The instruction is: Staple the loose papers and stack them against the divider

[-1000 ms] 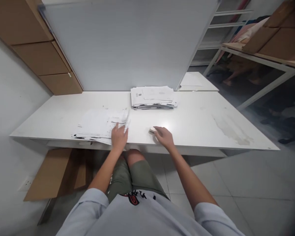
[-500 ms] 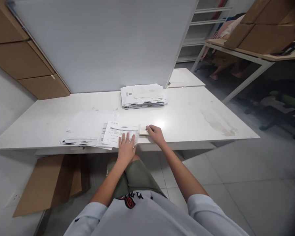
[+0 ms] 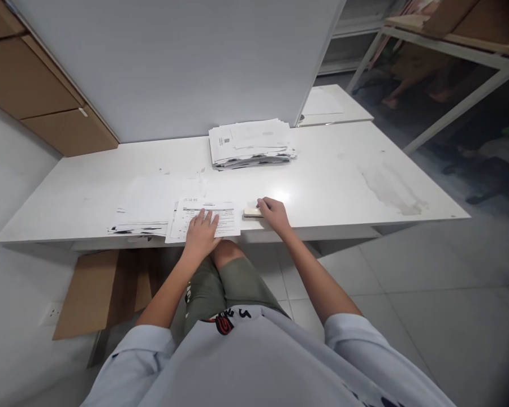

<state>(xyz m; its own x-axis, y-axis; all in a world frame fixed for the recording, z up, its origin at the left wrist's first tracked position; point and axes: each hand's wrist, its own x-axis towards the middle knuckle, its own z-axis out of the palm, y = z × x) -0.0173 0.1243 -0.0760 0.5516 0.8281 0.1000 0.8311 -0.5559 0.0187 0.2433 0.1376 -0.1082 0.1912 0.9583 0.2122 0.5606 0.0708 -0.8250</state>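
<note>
Just left of frame centre, our left hand (image 3: 202, 233) rests flat, fingers loosely spread, on a printed sheet (image 3: 228, 219). At centre, our right hand (image 3: 275, 216) grasps a cream stapler's (image 3: 251, 212) right end. Beyond, upper centre: paper stack (image 3: 251, 141).

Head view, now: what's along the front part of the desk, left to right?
Loose paper pile → left hand → cream stapler-like tool → right hand → greyish stain. Printed sheet left out: the left hand overlaps it.
</note>
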